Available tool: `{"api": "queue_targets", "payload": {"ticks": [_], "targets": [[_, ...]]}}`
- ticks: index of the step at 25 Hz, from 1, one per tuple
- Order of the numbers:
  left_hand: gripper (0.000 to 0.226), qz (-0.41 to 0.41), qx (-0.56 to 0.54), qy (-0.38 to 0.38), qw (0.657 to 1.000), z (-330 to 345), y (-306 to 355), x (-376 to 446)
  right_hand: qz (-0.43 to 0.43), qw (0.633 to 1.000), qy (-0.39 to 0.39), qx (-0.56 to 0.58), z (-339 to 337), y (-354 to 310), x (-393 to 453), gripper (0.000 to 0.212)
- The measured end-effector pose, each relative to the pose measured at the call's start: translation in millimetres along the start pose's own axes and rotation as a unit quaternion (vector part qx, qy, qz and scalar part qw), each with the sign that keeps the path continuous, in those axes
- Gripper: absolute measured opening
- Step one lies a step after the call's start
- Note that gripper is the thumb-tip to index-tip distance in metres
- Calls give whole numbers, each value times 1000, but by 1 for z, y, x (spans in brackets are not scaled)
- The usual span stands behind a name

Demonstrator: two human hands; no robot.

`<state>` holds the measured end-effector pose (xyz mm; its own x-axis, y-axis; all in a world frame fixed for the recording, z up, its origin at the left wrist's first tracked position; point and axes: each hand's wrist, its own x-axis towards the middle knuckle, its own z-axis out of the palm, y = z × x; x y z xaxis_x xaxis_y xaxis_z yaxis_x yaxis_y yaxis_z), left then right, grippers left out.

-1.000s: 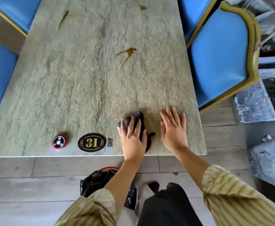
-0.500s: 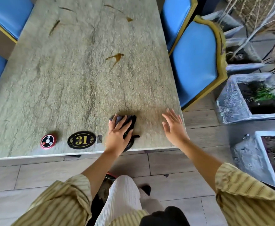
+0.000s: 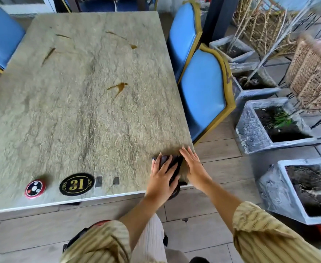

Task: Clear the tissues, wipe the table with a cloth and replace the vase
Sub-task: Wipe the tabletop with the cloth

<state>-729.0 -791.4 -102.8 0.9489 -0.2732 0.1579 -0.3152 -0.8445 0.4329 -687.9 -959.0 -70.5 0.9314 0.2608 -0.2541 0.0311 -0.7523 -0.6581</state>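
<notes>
A stone-patterned table (image 3: 79,111) is seen from above. At its near right corner a dark cloth (image 3: 172,163) is pressed flat under the left hand (image 3: 161,177), whose fingers (image 3: 165,166) are straight and slightly spread over it. The right hand (image 3: 192,164) is laid just beside the cloth, touching its right edge, fingers straight and close together, near the table's edge. No tissues are seen on the tabletop, so that step appears finished. Wiping seems only begun: a brown spill (image 3: 118,88) near the middle and thinner brown streaks (image 3: 48,55) toward the far end are left uncleaned. No vase is visible, so its return is judged outstanding. A number plaque (image 3: 77,184) marked 31 and a round call button (image 3: 35,188) are set along the near edge.
</notes>
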Motion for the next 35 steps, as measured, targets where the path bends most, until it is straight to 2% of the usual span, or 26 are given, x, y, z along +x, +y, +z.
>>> {"api": "queue_targets", "payload": {"ticks": [2, 4, 8, 12, 18, 22, 26, 28, 31, 35], "targets": [[46, 95, 10, -28, 995, -11, -23, -2, -4, 1000, 2, -9, 1, -1, -1, 81], [45, 139, 3, -50, 989, -19, -38, 1, 2, 1000, 3, -4, 1, -2, 0, 81], [40, 129, -32, -48, 990, -18, -38, 3, 27, 998, 13, 62, -6, -5, 1, 80], [38, 105, -1, -29, 994, -14, -32, 12, 52, 996, 12, 75, -16, -5, 1, 78], [40, 46, 35, -41, 998, 7, 19, 44, 80, 984, 20, 158, -47, -8, 18, 42], [38, 17, 43, -36, 998, 18, 37, 57, 46, 985, 61, 154, -63, -6, 49, 36], [39, 35, 41, -29, 998, 20, 29, 64, 9, 993, 11, 118, -65, -7, 85, 38], [39, 8, 39, -20, 999, 16, 20, 73, 10, 995, 7, 94, -65, -8, 105, 38], [39, -97, 39, 21, 994, 7, -11, 104, 15, 999, -22, 31, -67, -7, 125, 41], [43, -237, 56, 64, 968, -11, -68, 152, -104, 984, -51, -132, -66, 5, 126, 50]]}}
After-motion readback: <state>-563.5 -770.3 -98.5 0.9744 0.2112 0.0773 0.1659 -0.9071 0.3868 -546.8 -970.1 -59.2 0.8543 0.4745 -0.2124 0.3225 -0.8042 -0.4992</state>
